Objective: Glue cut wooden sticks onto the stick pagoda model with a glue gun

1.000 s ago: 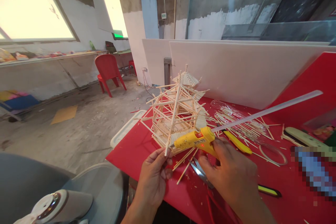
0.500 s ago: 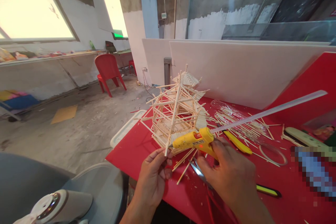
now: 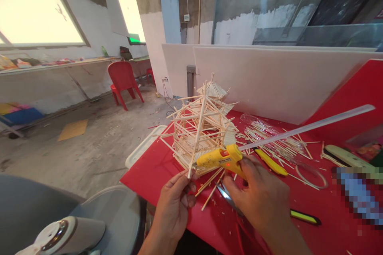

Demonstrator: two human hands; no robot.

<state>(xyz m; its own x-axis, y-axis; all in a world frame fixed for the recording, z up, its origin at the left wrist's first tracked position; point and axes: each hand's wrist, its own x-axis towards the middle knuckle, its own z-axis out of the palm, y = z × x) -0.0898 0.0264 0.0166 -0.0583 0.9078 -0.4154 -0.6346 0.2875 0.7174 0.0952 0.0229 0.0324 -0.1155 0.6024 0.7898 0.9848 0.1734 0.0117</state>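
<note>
- The left hand [image 3: 173,203], low and left of the frame's centre, had its thumb and forefinger pinched on the lower end of a slanting stick [image 3: 199,127]; the pale tip showed right at the fingertips, with the remaining fingers curled beneath.
- From that pinch the stick rose up and slightly rightward, along the near side of the wooden stick model [image 3: 214,89], which stood mid-frame, above and beyond the left fingers.
- The right hand [image 3: 263,203], lower right of centre, was wrapped around the grip of a yellow glue gun [image 3: 218,158], its red light lit.
- The gun's body projected leftward from the right fingers; its nozzle was just beside the stick's lower end, a little above the left fingertips. Whether it touched the wood could not be told.
- A translucent glue rod [image 3: 311,126] ran from the gun's back toward the right edge.
- Scissors [image 3: 228,197] lay on the red tabletop [image 3: 149,175] between the hands, partly hidden by the right one.
- Loose sticks [image 3: 273,139] and a yellow cutter [image 3: 271,162] lay right of centre, beyond the right hand.
</note>
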